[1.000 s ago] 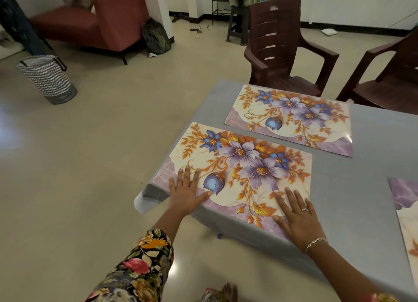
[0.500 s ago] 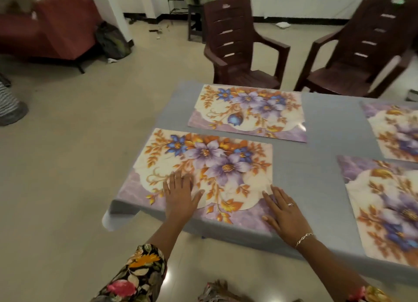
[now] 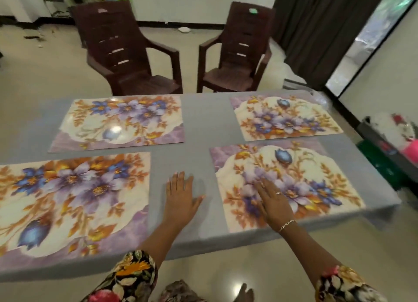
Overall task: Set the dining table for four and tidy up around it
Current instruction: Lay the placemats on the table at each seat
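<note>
On grey counter [image 3: 203,120] at lower centre, left grip [image 3: 182,197] spread flat, right grip [image 3: 274,200] — fingers straight — pressing lower-right placemat [image 3: 316,177]

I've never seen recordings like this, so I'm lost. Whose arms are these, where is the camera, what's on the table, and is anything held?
No machine here: a person works bare-handed, and the one camera sits on their head, looking forward and down. The grey-covered table carries four flowered placemats: near left mat, far left mat, far right mat, near right mat. Two brown chairs stand beyond. The left hand lies flat on the table between the near mats; the right hand lies flat on the near right mat. Neither holds anything.
</note>
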`<action>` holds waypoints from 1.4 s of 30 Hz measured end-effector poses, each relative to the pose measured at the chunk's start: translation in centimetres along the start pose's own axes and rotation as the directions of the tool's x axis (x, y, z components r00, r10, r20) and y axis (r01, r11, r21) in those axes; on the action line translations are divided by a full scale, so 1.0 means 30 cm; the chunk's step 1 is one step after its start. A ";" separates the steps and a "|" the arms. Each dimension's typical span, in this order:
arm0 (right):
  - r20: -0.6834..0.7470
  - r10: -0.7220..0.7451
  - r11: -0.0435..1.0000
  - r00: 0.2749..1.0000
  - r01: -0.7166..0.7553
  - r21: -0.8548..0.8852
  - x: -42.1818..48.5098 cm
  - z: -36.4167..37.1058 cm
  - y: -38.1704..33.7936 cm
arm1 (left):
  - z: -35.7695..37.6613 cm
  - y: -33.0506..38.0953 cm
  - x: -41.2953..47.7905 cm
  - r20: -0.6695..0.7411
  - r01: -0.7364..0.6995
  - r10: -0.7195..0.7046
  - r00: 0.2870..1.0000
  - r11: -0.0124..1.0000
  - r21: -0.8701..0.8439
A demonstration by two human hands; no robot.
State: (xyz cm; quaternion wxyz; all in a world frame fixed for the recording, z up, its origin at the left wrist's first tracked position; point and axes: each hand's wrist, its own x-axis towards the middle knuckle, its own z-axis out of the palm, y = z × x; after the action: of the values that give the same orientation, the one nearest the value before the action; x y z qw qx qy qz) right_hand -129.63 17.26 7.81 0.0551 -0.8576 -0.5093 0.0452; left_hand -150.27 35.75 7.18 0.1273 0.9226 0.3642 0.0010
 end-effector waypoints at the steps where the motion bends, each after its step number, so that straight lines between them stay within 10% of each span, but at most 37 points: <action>1: -0.003 0.016 1.000 1.000 -0.016 0.011 -0.005 -0.009 0.058 | 0.017 0.052 0.020 0.012 -0.015 0.015 1.000 1.000 0.008; 16: 0.147 0.189 0.982 0.971 -0.188 -0.019 -0.013 -0.007 0.628 | 0.227 0.483 0.165 0.047 -0.124 0.121 0.992 0.990 0.063; 42: 0.066 0.260 0.964 0.963 -0.255 -0.074 -0.033 0.036 0.633 | 0.266 0.466 0.172 0.018 -0.141 0.140 0.990 0.977 0.162</action>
State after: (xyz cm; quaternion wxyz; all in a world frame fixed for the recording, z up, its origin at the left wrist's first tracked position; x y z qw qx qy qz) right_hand -113.76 7.43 4.08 0.0016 -0.9157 -0.3963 0.0675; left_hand -136.35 27.53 2.29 0.0524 0.9533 0.2967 -0.0225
